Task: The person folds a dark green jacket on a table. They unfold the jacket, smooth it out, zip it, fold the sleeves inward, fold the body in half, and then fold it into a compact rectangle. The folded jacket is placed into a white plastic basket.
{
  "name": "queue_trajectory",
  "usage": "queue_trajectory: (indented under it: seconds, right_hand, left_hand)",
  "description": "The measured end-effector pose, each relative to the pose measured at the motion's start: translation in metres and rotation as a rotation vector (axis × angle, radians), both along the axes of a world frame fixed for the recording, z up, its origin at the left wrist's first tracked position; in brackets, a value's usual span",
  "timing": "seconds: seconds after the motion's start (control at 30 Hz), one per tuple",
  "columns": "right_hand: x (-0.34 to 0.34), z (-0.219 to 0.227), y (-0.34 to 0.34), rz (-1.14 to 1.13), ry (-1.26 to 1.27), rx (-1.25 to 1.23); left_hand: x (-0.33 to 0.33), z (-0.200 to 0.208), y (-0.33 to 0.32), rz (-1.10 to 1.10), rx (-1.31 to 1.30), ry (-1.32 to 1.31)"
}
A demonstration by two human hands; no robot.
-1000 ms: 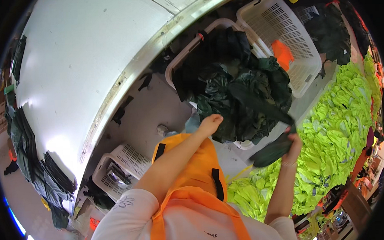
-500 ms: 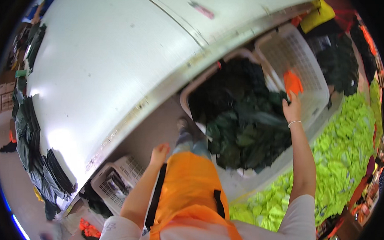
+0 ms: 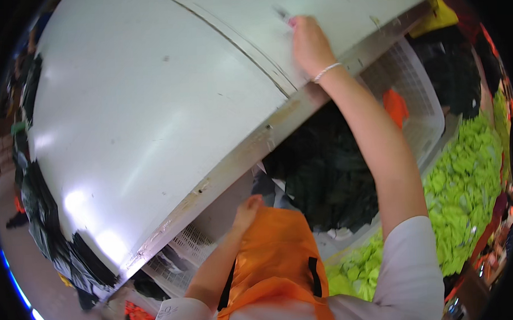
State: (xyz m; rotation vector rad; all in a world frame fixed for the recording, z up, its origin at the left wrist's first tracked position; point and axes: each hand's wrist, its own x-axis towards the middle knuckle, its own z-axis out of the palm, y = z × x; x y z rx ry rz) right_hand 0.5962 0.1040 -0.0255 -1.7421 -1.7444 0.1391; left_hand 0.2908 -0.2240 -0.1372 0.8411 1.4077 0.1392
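My right hand (image 3: 311,46) reaches over the white table (image 3: 132,68), its fingers closed on the pink handle of small thread snips (image 3: 283,13). The grey blades point away from me, up and left, and most of the handle is hidden by the hand. A light bracelet circles that wrist. My left hand (image 3: 248,210) hangs near the top of my orange apron (image 3: 274,236), below the table edge. Its fingers are loosely curled, and nothing shows in them.
Beneath my right arm, a tub holds dark garments (image 3: 325,168). Beside it stands a white basket (image 3: 428,95) with an orange cloth (image 3: 395,107). Neon-yellow garments (image 3: 464,191) lie heaped to the right. Dark folded garments (image 3: 47,209) hang along the table's left edge. Another white basket (image 3: 194,243) is under the near edge.
My right hand has left the orange cloth in the basket, swung up and left over the table and closed on the snips. My left hand has shifted right, with my body closer to the table.
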Motion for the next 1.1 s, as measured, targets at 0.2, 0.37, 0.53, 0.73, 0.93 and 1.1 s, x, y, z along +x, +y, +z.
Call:
queue_trajectory:
  seconds: [0.2,0.37,0.53,0.73,0.93,1.1]
  right_hand:
    - [0.142,-0.032,-0.129,-0.516,0.550,0.048]
    - [0.076,-0.221,-0.253,-0.306,0.752,-0.564]
    - [0.120,-0.351,-0.334,0.088,0.225,-0.540]
    - [0.175,-0.383,-0.335,-0.294,0.486,-0.698]
    - [0.177,-0.396,-0.323,-0.444,0.979,-0.593]
    - [0.165,-0.385,-0.345,-0.499,1.005,-0.617]
  left_hand:
    - [0.042,-0.095,-0.001,-0.204,0.100,0.083]
    - [0.167,-0.143,0.031,-0.713,0.481,0.126]
    - [0.244,-0.229,0.048,-1.091,0.812,0.094]
    - [0.205,-0.288,0.083,-1.291,0.750,0.282]
    - [0.221,-0.308,0.088,-1.316,0.530,0.533]
    - [0.282,-0.243,0.129,-0.637,0.449,0.399]
